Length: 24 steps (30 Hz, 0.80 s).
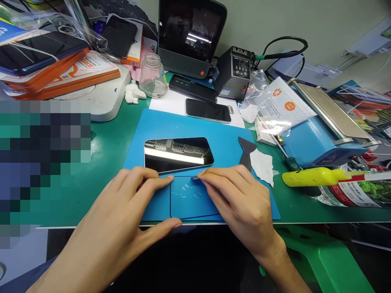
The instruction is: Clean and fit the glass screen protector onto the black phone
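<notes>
Left hand (pixel 125 203) and right hand (pixel 244 199): bare; nails short. Forearms (pixel 88 252): bare. Cloth (pixel 26 280), lower left of the frame: dark blue.

A pale grey wall (pixel 253 24) rises behind the green tabletop (pixel 113 162), whose near edge has a thin white trim. A white box (pixel 368 40) is on the wall at the upper right. Below the tabletop, at the lower right, is a green stool (pixel 339 264), with deep shadow around it. A bright strip of light is reflected in the dark screen (pixel 183 24) standing near the wall.
</notes>
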Tool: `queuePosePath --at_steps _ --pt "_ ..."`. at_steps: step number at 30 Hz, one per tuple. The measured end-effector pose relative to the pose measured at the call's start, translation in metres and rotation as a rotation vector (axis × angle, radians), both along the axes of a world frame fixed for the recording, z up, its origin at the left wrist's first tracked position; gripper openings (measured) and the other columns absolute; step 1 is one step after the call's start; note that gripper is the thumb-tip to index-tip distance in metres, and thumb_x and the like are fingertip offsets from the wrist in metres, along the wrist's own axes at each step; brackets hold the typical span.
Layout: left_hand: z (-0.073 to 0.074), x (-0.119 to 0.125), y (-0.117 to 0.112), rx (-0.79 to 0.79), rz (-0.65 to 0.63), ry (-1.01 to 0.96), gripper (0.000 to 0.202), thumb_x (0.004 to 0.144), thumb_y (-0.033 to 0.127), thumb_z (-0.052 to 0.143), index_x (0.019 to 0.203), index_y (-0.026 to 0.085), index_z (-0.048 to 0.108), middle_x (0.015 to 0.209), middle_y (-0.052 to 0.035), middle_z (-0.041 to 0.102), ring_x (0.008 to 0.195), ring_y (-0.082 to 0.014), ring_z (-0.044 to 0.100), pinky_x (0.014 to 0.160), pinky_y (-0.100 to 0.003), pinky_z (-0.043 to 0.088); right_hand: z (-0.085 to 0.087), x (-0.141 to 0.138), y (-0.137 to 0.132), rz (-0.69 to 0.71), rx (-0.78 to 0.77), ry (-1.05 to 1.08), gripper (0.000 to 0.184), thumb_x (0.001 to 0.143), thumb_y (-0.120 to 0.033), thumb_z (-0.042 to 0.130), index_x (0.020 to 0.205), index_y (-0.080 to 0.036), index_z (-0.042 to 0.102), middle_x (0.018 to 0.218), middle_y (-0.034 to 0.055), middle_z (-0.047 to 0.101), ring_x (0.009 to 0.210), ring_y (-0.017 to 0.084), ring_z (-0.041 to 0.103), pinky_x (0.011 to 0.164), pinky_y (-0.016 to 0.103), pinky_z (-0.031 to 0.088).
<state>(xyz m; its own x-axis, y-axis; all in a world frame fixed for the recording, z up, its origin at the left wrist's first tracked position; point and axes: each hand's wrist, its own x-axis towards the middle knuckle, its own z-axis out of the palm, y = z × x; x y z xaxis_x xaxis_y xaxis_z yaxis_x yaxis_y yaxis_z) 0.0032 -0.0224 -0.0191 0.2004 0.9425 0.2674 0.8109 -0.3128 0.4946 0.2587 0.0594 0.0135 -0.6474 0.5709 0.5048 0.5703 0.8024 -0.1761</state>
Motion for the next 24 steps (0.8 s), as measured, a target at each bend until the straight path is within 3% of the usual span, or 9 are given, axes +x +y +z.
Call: queuePosePath --at_steps 4,16,24 --pt "-0.001 0.000 -0.001 0.005 -0.001 -0.002 0.056 0.106 0.067 0.064 0.148 0.031 0.055 0.126 -0.0062 0.063 0.109 -0.0289 0.064 0.090 -0.044 0.053 0.003 0.001 -0.002 0.014 -0.033 0.003 0.023 0.103 -0.005 0.071 0.120 -0.019 0.079 0.113 0.0060 0.086 0.095 0.021 0.078 0.082 0.036 0.065" --pt "-0.001 0.000 0.000 0.030 0.003 0.004 0.058 0.105 0.070 0.063 0.147 0.029 0.057 0.125 -0.0067 0.065 0.110 -0.0297 0.065 0.090 -0.044 0.054 0.009 0.012 -0.025 0.057 -0.045 -0.052 0.025 0.105 -0.002 0.064 0.123 -0.011 0.080 0.117 0.0068 0.087 0.092 0.020 0.078 0.077 0.035 0.062" --pt "-0.005 -0.002 -0.004 -0.021 0.028 -0.001 0.059 0.105 0.074 0.058 0.150 0.036 0.056 0.128 -0.0053 0.064 0.114 -0.0345 0.066 0.091 -0.053 0.061 0.010 0.021 -0.045 0.037 -0.063 -0.046 0.027 0.106 -0.002 0.061 0.126 -0.011 0.078 0.119 0.0089 0.087 0.090 0.020 0.079 0.071 0.036 0.062"
